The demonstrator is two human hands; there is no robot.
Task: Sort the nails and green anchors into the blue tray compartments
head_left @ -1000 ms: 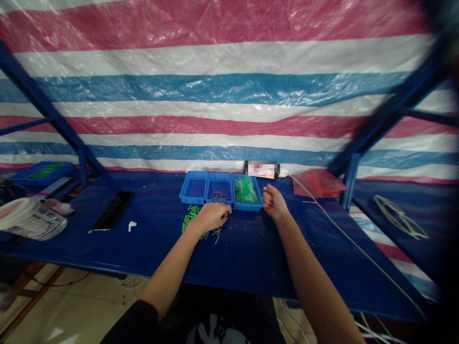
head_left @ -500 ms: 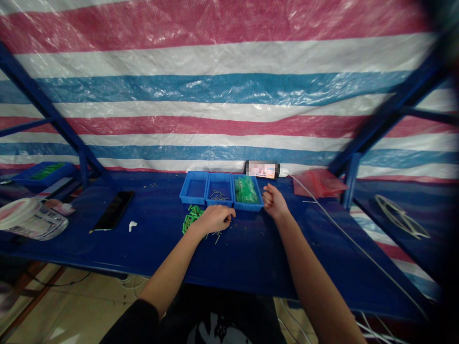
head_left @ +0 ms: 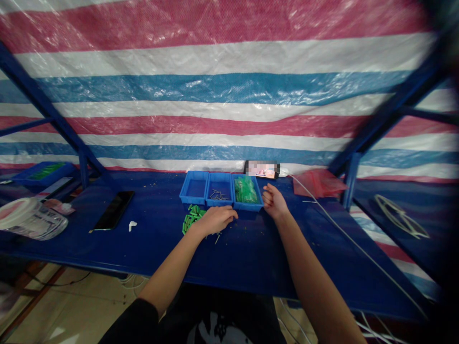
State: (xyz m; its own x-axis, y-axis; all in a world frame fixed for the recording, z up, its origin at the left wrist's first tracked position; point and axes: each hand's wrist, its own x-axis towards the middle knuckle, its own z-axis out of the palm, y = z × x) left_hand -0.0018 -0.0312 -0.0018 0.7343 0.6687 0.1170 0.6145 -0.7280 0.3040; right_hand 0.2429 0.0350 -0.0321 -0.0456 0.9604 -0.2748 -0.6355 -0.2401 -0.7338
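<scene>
My left hand [head_left: 218,220] is low over the table, palm down, fingers bent together, in front of the middle blue bin [head_left: 222,203]. Its fingertips and anything in them are hidden. Beside and partly under it lies a pile of small green plastic plugs [head_left: 191,218], with a few thin screws or nails [head_left: 217,238] near the wrist. My right hand [head_left: 274,202] is held closed at the outer side of the right blue bin [head_left: 247,207]; what it may hold is too small to make out. That bin contains a clear bag of green pieces [head_left: 245,189].
The left blue bin [head_left: 195,187] joins the row. Behind stands a lit phone [head_left: 265,169] with a white cable [head_left: 333,220] trailing right. Leftward lie a black phone [head_left: 114,210], a white earbud [head_left: 132,225] and a plastic tub [head_left: 36,220]. Red plastic bags [head_left: 319,183] lie at right.
My left hand has shifted slightly right, and its fingers reach out a little further. My right hand stays in place.
</scene>
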